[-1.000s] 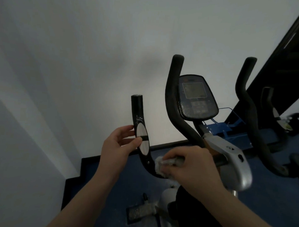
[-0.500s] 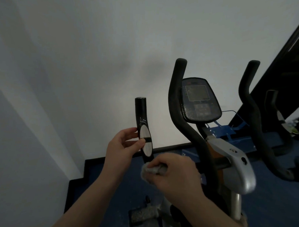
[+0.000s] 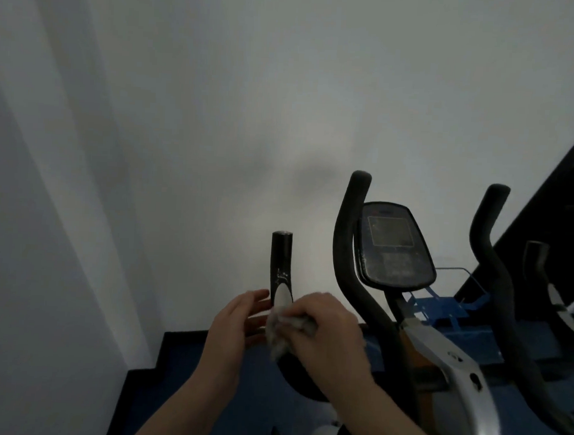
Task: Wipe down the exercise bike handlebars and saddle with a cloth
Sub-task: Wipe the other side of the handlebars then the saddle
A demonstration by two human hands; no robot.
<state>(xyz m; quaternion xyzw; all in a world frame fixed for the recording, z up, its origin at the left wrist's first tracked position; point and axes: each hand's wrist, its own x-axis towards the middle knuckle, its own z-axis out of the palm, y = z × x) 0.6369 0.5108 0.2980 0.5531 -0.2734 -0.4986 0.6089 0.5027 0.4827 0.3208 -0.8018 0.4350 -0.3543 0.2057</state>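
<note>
- Cloth (image 3: 282, 329): small, crumpled, pale; bunched in the right hand (image 3: 326, 337), whose fingers are curled over it. It is pressed against the short handlebar grip (image 3: 280, 269) at the level of the pale oval sensor pad (image 3: 282, 296).
- Left hand (image 3: 231, 326): just left of the same grip, fingers fairly straight and relaxed, fingertips reaching toward the bar. It holds nothing. Actual contact with the bar cannot be confirmed from this view.
- Key relation: the grip's long axis runs near vertical, rising from the cloth to its capped end. The uncleaned stretch lies straight above the right hand; the lower curve of the bar is hidden behind both hands.
- Nearer hand: the right, already on the bar with the cloth. The left sits beside it on the opposite side, placed to steady the bar.
- Judgement: the step in hand is wiping this short grip. The next stroke would likely run upward along the axis toward the cap, with the cloth wrapped around the tube.
- Remaining handlebars: tall left bar (image 3: 346, 252) and tall right bar (image 3: 484, 259) stand well to the right, either side of the console (image 3: 393, 245). Both lie on the right hand's side.
- Saddle: not in view.
- Progress estimate: early, as most of the bars and the saddle appear to be outstanding.
</note>
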